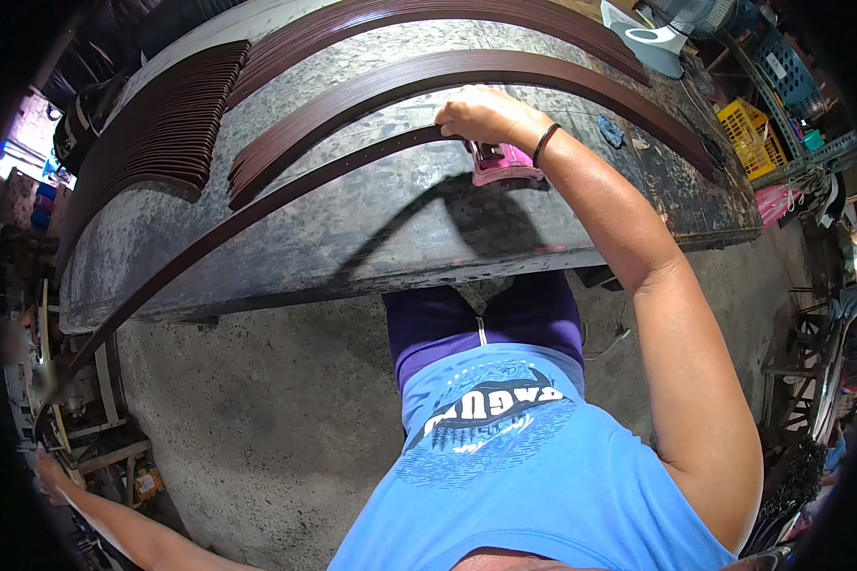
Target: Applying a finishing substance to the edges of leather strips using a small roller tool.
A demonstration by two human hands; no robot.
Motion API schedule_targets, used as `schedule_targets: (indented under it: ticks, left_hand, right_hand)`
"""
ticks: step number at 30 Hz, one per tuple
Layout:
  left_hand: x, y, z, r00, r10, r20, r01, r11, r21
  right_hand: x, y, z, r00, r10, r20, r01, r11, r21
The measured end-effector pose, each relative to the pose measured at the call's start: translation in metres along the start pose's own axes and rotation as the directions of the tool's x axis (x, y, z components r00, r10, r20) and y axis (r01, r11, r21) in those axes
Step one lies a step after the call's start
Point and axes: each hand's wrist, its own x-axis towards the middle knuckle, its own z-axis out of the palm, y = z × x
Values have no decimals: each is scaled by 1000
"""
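Observation:
My right hand [486, 116] pinches a long dark-brown strip [233, 219] with a row of small holes, above a pink tool with metal parts [505, 167], partly hidden behind my hand. The strip sweeps down past the table's left end toward my left hand [52, 476], which appears closed on it at the dim left edge of the view. Beyond the strip, on the worn metal-grey tabletop [371, 257], lie a curved bundle of brown strips [419, 68], another bundle at the back [381, 19] and a fanned stack [152, 124] at the left.
At the back right are a grey-and-white visor [657, 52], a blue rag [611, 130], a fan [695, 19], a yellow basket [747, 138] and a blue basket [786, 81] on a rack. Wooden frames [114, 457] stand at the left. A cord [605, 347] lies on the concrete floor.

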Motion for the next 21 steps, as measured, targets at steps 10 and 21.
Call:
schedule_targets:
  ticks: [10, 21]
  left_hand:
    - [16, 0, -34, 994, 104, 32, -107, 988, 109]
    - [-93, 249, -179, 688, 706, -169, -714, 616, -332]
  right_hand:
    - [5, -7, 3, 992, -108, -64, 108, 994, -6]
    - [-202, 134, -103, 926, 149, -346, -175, 984, -44]
